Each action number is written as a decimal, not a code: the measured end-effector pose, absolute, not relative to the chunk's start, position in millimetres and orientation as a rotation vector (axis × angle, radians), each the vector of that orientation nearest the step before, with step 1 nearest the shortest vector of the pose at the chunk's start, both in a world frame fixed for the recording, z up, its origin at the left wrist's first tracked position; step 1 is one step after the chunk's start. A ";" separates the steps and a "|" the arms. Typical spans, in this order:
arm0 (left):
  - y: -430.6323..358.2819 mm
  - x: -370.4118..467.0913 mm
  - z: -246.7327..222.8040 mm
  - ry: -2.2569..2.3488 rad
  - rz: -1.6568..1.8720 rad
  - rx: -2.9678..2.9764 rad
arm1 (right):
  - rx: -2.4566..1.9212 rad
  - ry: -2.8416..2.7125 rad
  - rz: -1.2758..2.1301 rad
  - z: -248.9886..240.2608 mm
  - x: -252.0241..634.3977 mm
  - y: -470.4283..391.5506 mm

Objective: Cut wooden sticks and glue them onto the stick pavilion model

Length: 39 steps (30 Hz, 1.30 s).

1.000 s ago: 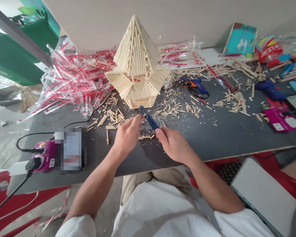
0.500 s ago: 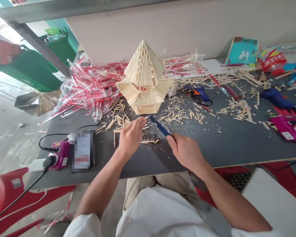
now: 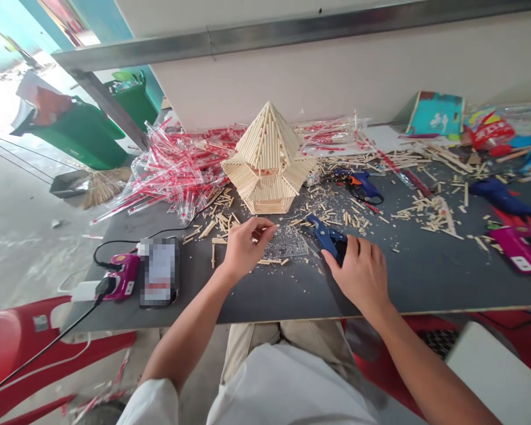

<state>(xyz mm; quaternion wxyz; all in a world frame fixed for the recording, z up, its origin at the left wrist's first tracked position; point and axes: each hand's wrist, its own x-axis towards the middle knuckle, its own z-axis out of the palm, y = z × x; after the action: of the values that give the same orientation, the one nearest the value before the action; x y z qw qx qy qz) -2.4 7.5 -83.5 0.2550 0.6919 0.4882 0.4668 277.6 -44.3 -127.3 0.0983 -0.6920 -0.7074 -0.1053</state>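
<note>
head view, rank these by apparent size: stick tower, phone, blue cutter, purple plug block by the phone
1. Stick tower
2. Phone
Unsure: blue cutter and purple plug block look close in size; the right hand covers part of the cutter.

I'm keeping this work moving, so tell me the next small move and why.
Probably bring the left hand toward the blue cutter: the right hand grips that tool, apart from the left's pinched fingers. Whether those hold anything is too small to tell.

The right grip [image 3: 363,274] holds blue cutters [image 3: 322,234]
</note>
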 end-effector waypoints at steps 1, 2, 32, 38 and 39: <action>8.3 -1.4 -81.4 1.297 1.260 1.792 | -2.039 -2.094 -0.312 -129.3 277.5 -45.4; 9.2 -0.7 -79.0 1.253 1.249 1.715 | -2.027 -2.098 -0.305 -129.9 277.2 -45.8; 100.0 -12.7 13.5 0.985 1.191 1.902 | -0.969 -2.042 0.722 42.1 193.8 81.4; 102.8 -10.1 9.9 1.000 1.184 1.854 | -0.850 -2.105 0.618 33.6 201.9 93.4; 102.0 -10.2 11.1 1.025 1.186 1.853 | -0.833 -2.104 0.592 31.8 201.7 94.6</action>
<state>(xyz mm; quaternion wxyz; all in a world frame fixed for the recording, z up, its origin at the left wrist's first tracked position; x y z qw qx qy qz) -10.2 102.0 11.1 0.3499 0.7153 0.3955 0.4577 201.7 94.6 31.8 0.3906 -0.3277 -0.8282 0.2329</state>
